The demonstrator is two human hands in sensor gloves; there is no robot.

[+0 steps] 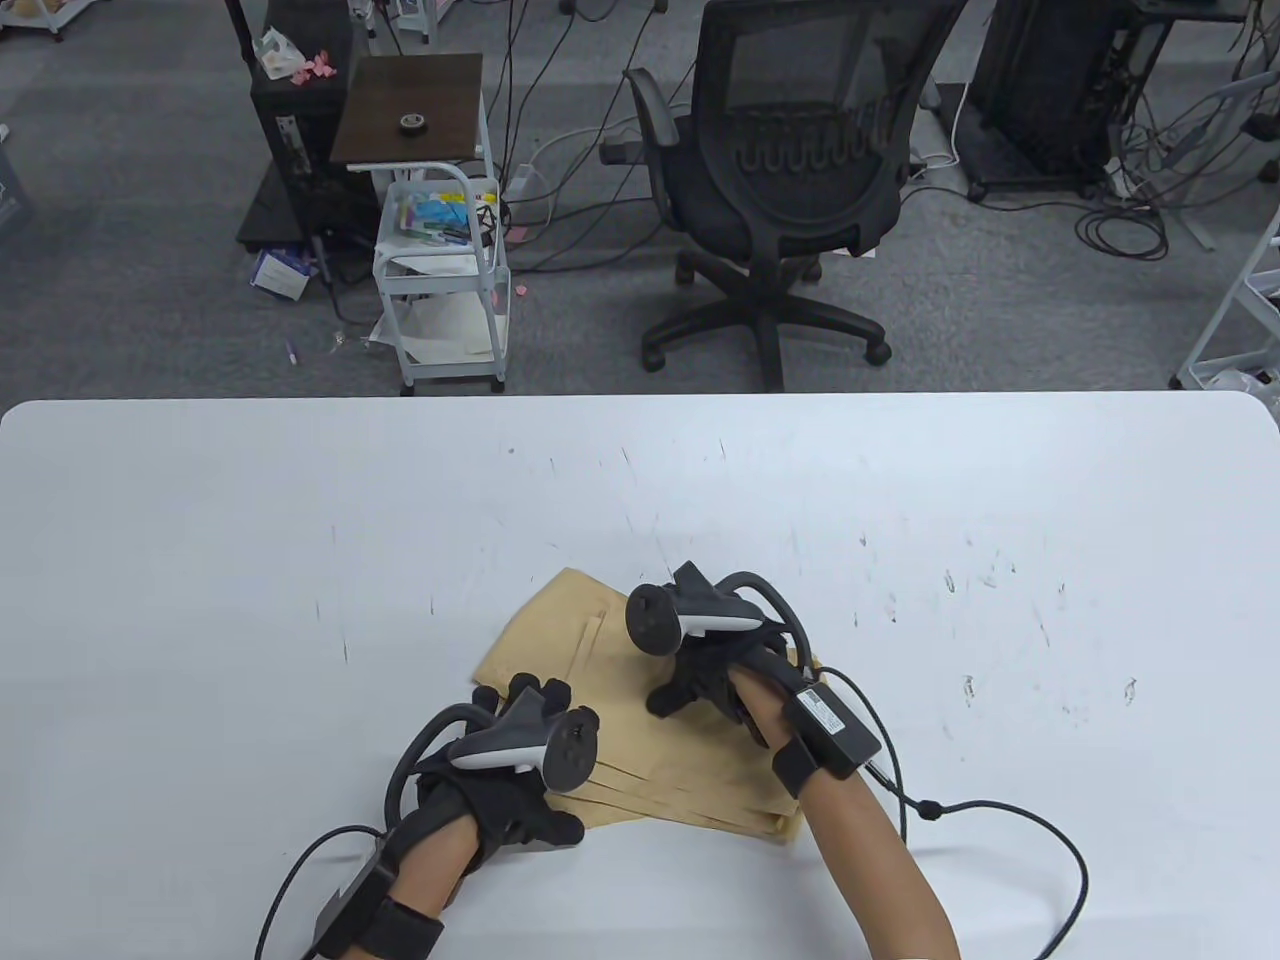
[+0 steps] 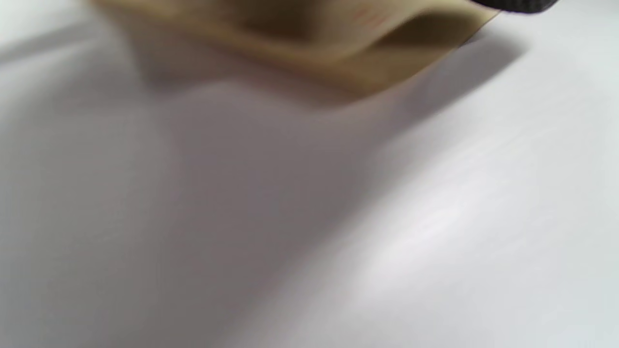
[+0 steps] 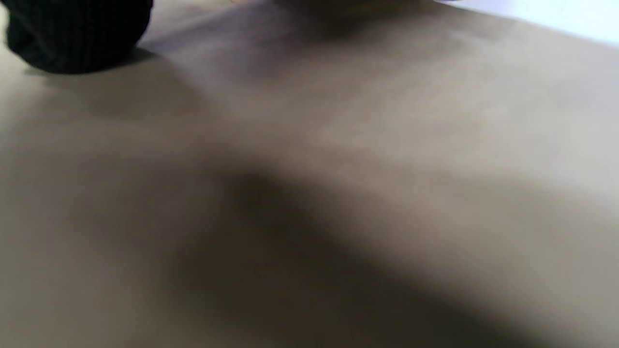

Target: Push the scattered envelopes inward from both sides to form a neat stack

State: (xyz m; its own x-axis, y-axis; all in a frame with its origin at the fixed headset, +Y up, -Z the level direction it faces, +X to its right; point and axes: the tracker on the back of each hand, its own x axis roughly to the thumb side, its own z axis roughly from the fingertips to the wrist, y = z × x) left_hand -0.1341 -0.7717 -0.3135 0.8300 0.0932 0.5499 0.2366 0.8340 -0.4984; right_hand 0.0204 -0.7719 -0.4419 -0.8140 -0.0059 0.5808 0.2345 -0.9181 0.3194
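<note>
Several tan envelopes (image 1: 640,740) lie overlapped in a loose, skewed pile near the table's front centre. My left hand (image 1: 520,760) rests at the pile's left front corner, fingers touching its edge. My right hand (image 1: 700,680) rests on top of the pile toward its right side, fingers pressing down on the top envelope. In the left wrist view the blurred pile edge (image 2: 338,43) lies at the top. In the right wrist view the top envelope (image 3: 338,169) fills the frame, with a gloved fingertip (image 3: 77,34) touching it at the upper left.
The white table (image 1: 250,560) spreads wide on all sides of the pile. Sensor cables (image 1: 1000,820) trail from both wrists to the front edge. An office chair (image 1: 790,180) and a small cart (image 1: 440,260) stand beyond the far edge.
</note>
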